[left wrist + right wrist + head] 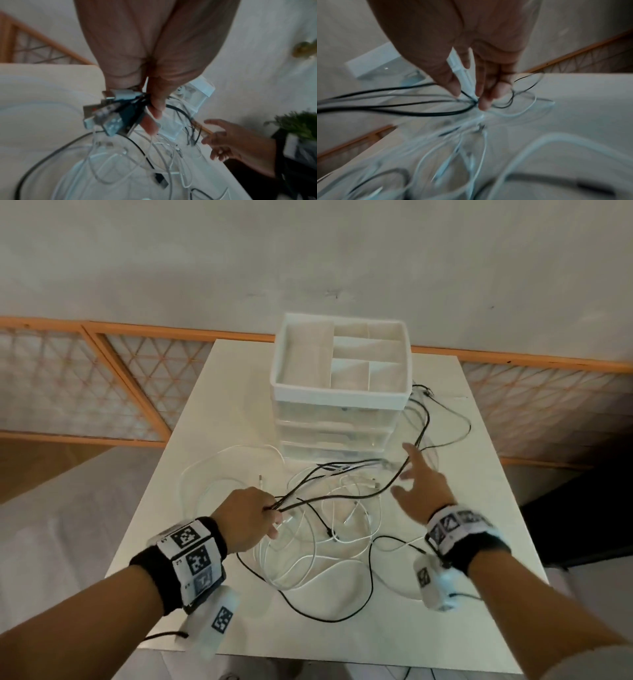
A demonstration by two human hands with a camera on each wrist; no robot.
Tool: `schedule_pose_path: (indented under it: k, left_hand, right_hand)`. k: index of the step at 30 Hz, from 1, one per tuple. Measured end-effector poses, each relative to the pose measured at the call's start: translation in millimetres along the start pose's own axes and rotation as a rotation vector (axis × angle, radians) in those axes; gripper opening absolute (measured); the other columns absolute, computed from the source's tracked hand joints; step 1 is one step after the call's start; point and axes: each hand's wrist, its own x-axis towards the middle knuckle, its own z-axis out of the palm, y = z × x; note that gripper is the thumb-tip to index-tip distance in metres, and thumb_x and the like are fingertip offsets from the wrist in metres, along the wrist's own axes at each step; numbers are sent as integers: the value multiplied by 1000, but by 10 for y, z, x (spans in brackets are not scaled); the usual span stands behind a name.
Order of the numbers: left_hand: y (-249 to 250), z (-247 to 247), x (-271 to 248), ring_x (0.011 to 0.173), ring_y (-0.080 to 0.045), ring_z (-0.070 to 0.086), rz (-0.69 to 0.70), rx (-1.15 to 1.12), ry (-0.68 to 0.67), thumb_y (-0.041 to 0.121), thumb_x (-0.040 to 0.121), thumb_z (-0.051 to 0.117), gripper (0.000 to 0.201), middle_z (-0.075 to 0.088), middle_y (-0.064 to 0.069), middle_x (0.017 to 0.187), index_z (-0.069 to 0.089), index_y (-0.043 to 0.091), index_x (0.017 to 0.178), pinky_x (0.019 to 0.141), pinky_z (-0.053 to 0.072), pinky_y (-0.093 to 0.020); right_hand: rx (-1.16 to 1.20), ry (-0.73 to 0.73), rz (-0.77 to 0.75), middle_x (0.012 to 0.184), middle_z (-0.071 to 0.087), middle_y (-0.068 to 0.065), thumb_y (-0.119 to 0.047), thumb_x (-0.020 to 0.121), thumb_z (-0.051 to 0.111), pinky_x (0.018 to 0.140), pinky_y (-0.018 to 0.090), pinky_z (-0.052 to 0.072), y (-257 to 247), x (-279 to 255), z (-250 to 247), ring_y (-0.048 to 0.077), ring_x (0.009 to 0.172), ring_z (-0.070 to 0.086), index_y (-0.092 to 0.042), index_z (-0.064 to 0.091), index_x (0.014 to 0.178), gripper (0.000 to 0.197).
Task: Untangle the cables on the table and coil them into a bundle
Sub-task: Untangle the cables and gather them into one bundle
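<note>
The left hand (251, 517) is clenched round a bunch of cable ends, black and white, while the rest of the cables (322, 529) lie in a loose tangle on the table (479, 594) in front of the drawer box (339, 392). The right hand (419, 487), fingers spread and holding nothing, reaches toward the black strands beside the box. Pulling now would likely tighten the crossed loops into knots, and the strands trailing round the box's right side could snag on it or drag it.
</note>
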Motion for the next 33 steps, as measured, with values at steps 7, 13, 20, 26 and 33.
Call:
schedule_pose_path:
  k: [7,13,20,26,33]
  left_hand:
    - [178,126,2,55,-18,51,-125,-377,157,20,97,52,17,61,-4,73,62,9,90,53,43,-28]
    - [297,-37,2,45,-16,44,-127,-497,147,31,99,53,32,42,-2,55,58,9,78,50,38,-28]
    - [373,-304,-60,47,-18,47,-128,-860,149,15,103,45,24,55,-6,60,55,5,83,50,45,-30]
    - [578,-611,-110,50,-18,58,49,-1009,280,15,105,42,28,68,-11,69,54,7,80,50,49,-27]
    - [781,-631,-128,84,-20,67,323,-617,360,26,105,41,24,70,1,95,61,14,100,65,55,-33]
  right_hand:
    - [-384,-405,-230,123,61,-8,-46,89,57,100,35,47,72,-538,807,20,116,60,-42,55,127,38]
    - [75,-99,-320,72,56,-8,-40,93,63,71,24,43,-319,-256,285,16,71,60,-23,74,80,24]
    - [807,67,-364,68,67,13,-5,93,66,45,31,50,-1001,-436,-691,26,50,65,-24,57,129,42]
    - [747,-72,-355,73,68,17,-6,92,68,48,32,50,-1149,-598,-268,29,53,66,-29,44,143,61]
    - [661,-120,-398,72,70,9,-9,97,59,51,29,50,-1463,-698,-134,27,52,65,-20,50,119,26]
